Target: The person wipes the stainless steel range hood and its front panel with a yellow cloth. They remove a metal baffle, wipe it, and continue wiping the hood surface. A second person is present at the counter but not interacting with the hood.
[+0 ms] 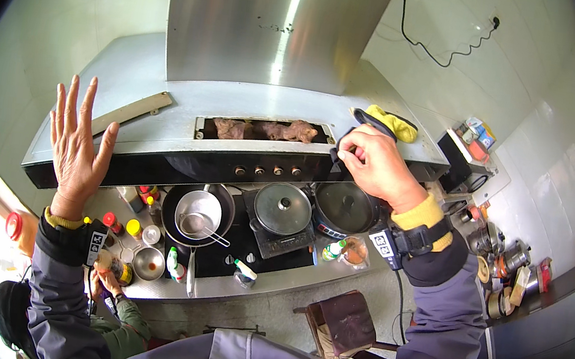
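Observation:
My left hand (78,150) is raised over the left end of the steel range hood (189,97), its fingers spread and nothing held. A long metal strip (134,113) lies loose on the hood's sloped top beside that hand. My right hand (375,164) is closed near the hood's right front edge, gripping a dark part of a black and yellow cloth (393,124). Between my hands a rectangular opening in the hood top shows a brown crumpled mass (283,131), whose material I cannot tell. Several round knobs (259,170) line the black front panel.
Below the hood stand a wok (228,207) with a strainer (197,224) in it, a lidded pan (282,209) and an electric pan (346,210). Spray bottles (246,272) stand near the counter edge. Another person's hands (110,282) hold a jar at lower left. A chair (347,323) is below.

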Action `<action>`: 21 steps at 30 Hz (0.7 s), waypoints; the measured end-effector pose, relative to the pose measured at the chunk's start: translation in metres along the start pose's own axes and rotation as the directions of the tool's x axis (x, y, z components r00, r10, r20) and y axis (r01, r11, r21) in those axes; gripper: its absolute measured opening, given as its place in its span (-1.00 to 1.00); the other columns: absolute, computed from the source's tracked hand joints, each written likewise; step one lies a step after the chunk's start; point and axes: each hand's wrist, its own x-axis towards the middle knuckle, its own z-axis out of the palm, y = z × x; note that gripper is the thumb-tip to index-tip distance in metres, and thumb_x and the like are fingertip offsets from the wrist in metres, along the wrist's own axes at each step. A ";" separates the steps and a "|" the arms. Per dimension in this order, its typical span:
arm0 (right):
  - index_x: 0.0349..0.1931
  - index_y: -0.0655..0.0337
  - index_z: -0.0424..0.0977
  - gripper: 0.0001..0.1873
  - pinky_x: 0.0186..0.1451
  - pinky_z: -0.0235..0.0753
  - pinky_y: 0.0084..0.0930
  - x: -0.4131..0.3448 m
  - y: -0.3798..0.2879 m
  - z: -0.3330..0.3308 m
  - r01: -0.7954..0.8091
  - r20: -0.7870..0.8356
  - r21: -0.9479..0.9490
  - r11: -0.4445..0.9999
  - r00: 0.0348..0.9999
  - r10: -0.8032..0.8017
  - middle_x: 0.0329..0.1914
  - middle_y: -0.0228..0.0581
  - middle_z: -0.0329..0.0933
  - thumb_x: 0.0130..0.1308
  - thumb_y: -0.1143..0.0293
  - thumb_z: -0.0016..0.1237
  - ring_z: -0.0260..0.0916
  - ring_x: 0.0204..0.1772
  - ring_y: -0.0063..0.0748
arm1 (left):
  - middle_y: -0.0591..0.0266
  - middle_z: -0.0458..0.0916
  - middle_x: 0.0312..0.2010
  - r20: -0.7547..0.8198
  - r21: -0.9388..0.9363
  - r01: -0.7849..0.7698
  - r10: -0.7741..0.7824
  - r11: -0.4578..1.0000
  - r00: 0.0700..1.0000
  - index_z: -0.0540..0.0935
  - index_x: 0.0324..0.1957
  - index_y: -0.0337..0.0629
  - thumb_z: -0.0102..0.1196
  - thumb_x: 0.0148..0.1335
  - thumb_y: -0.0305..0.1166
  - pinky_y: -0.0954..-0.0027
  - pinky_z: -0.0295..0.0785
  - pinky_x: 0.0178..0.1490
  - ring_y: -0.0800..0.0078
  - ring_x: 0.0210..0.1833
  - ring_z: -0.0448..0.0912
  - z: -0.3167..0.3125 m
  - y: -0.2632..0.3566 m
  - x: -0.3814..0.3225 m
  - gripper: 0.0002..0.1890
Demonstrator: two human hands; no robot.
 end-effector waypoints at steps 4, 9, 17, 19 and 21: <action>-0.49 0.27 0.45 -0.96 -0.27 0.46 -0.23 -0.009 0.016 -0.017 0.086 -0.035 -0.134 0.987 0.995 -0.091 -0.50 -0.07 0.45 0.04 0.59 0.01 0.44 -0.38 0.04 | 0.07 -0.01 0.49 0.011 0.011 0.000 0.000 1.000 1.000 0.14 0.45 0.11 -0.16 0.35 0.09 -0.13 -0.22 0.49 0.00 0.54 -0.11 0.001 -0.002 0.000 -0.31; -0.48 0.29 0.47 -0.96 -0.44 0.37 -0.45 -0.003 0.027 -0.038 -0.043 0.079 -0.300 0.953 0.994 0.069 -0.50 -0.16 0.42 0.08 0.60 0.04 0.40 -0.50 -0.30 | 0.09 -0.01 0.49 0.027 0.045 -0.003 0.002 0.999 1.000 0.13 0.45 0.12 -0.16 0.35 0.09 -0.14 -0.20 0.49 0.00 0.54 -0.10 0.000 -0.001 -0.001 -0.31; -0.55 0.29 0.42 -0.95 -0.25 0.45 -0.16 -0.005 0.028 -0.005 0.202 -0.011 -0.095 0.975 0.979 -0.204 -0.49 0.03 0.46 0.05 0.59 -0.04 0.45 -0.33 0.09 | 0.07 -0.02 0.49 0.001 0.023 0.004 -0.004 1.000 1.000 0.14 0.45 0.10 -0.14 0.34 0.09 -0.13 -0.23 0.49 -0.01 0.54 -0.12 0.000 -0.001 0.000 -0.30; -0.48 0.32 0.45 -0.98 -0.25 0.45 -0.20 -0.018 0.050 -0.030 0.134 0.012 -0.265 0.955 0.991 -0.136 -0.48 -0.01 0.44 0.10 0.61 -0.04 0.44 -0.33 0.09 | 0.08 -0.01 0.49 0.020 0.003 0.012 -0.012 1.000 1.000 0.15 0.45 0.10 -0.14 0.34 0.08 -0.15 -0.21 0.49 -0.01 0.55 -0.12 0.001 -0.002 -0.001 -0.31; -0.48 0.33 0.46 -0.97 -0.29 0.44 -0.20 -0.027 0.066 -0.054 -0.042 -0.032 -0.406 0.913 0.999 0.032 -0.47 0.02 0.44 0.10 0.59 -0.05 0.43 -0.36 0.10 | 0.09 -0.01 0.49 0.021 0.000 0.011 -0.011 1.000 1.000 0.16 0.45 0.11 -0.14 0.34 0.08 -0.16 -0.20 0.48 0.00 0.55 -0.13 0.001 -0.002 -0.002 -0.31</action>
